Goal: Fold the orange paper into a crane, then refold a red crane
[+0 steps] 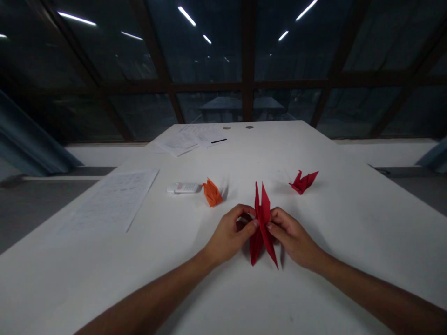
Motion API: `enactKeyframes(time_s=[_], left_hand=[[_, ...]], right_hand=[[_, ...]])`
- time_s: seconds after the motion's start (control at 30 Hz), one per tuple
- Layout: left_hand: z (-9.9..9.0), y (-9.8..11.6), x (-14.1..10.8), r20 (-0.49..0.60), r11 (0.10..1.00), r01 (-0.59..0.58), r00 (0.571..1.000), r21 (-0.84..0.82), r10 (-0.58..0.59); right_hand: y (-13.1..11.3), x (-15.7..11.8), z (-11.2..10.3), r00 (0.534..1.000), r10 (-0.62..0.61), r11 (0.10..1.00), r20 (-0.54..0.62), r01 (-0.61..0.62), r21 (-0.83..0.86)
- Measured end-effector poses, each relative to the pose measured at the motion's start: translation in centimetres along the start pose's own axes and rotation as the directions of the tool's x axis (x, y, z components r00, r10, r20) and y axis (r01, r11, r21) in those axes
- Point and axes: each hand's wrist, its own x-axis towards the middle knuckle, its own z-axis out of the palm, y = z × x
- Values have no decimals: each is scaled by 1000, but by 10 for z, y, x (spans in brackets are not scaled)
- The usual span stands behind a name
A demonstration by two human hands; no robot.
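1. A white surface [258,156] stretches from near to far.
2. Printed sheets [185,139] overlap at its far left; a single printed sheet [115,200] lies nearer, at left.
3. The left hand [233,233] and right hand [296,238] pinch one piece between thumbs and fingers, one from each side.
4. That piece, a red folded paper [266,214], is at the near middle, narrow points far, broader flaps near.
5. A red paper crane [303,182] sits farther right.
6. An orange paper crane [212,193] sits left of the hands.
7. A white tube [185,188] lies just left of it.
8. A black pen [219,141] lies by the far sheets.
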Motion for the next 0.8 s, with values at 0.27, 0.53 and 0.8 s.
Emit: enactKeyframes(time_s=[0.27,0.53,0.8], left_hand=[[-3,-3,3,-109,999,26,994,-34,-30],[-4,-15,5,-195,970,50,976,-236,-98],[-1,-13,2,-311,996,53,947,-77,-75]], right_hand=[[-4,2,0,998,4,1000,-61,-5,-13],[-2,5,-2,985,22,994,-169,-4,105],[1,8,-5,982,43,988,-182,-16,151]])
